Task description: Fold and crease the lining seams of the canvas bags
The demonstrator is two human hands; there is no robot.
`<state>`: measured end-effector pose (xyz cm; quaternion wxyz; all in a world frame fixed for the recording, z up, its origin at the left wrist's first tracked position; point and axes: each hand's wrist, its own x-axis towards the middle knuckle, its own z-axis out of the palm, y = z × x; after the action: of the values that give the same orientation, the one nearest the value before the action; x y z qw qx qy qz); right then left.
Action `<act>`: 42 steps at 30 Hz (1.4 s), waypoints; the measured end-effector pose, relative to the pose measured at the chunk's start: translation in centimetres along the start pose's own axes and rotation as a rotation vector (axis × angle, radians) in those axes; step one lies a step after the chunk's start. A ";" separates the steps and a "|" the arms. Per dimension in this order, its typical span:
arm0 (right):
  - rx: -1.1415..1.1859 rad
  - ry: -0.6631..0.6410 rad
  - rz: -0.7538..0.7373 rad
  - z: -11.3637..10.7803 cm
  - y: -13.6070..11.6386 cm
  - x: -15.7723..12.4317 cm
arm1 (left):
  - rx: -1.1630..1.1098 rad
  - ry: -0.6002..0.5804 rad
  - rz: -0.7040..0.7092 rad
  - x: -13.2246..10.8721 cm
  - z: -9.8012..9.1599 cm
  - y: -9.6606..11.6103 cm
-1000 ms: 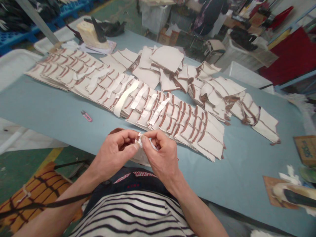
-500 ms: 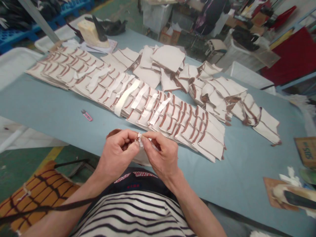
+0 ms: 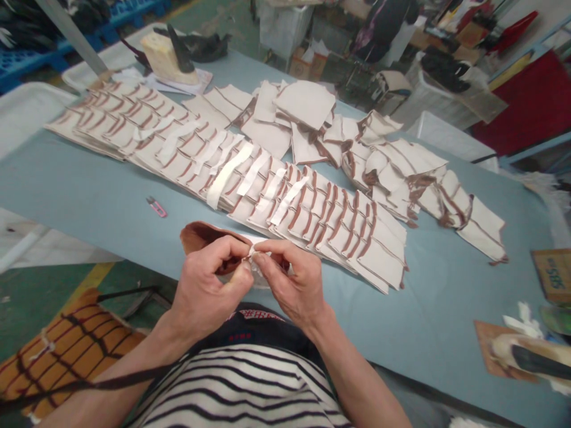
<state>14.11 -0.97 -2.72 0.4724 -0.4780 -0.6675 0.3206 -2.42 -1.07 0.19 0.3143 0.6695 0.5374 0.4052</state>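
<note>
Near the table's front edge, my left hand [image 3: 214, 279] and my right hand [image 3: 292, 279] meet fingertip to fingertip, both pinching a brown leather piece [image 3: 196, 235] with a pale backing. Its brown side curls up behind my left fingers. A small white bit [image 3: 252, 254] shows between the fingertips, too small to name. My fingers hide much of the piece. Just beyond lies a long overlapping row of cream pieces with brown edges [image 3: 339, 223], with several white strips [image 3: 229, 175] across it. Pink thread snips [image 3: 156, 207] lie to the left of my hands.
Loose cream and brown pieces [image 3: 303, 104] are heaped at the back of the blue table [image 3: 428, 333]. A block with a black part [image 3: 169, 56] stands at the far left. A tape dispenser [image 3: 526, 351] sits at right; an orange cushioned chair [image 3: 75, 351] stands lower left.
The leather piece has tilted up, so more of its brown side shows behind my left hand. My hands have shifted only slightly, still pinching at the same place.
</note>
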 end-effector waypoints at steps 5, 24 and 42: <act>0.114 -0.085 0.136 -0.6 0.1 0.1 | 0.084 -0.047 0.136 0.1 -0.7 -0.3; 0.135 -0.246 0.130 -1.1 2.0 2.4 | -0.235 -0.473 -0.161 1.3 -1.1 2.2; 0.066 -0.441 -0.166 -6.1 -1.4 4.4 | -0.150 -0.582 -0.114 4.1 -3.4 4.5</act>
<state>18.93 2.54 2.05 0.3552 -0.3238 -0.7808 0.3991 -2.94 1.91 6.48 0.5259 0.7012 0.4299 0.2165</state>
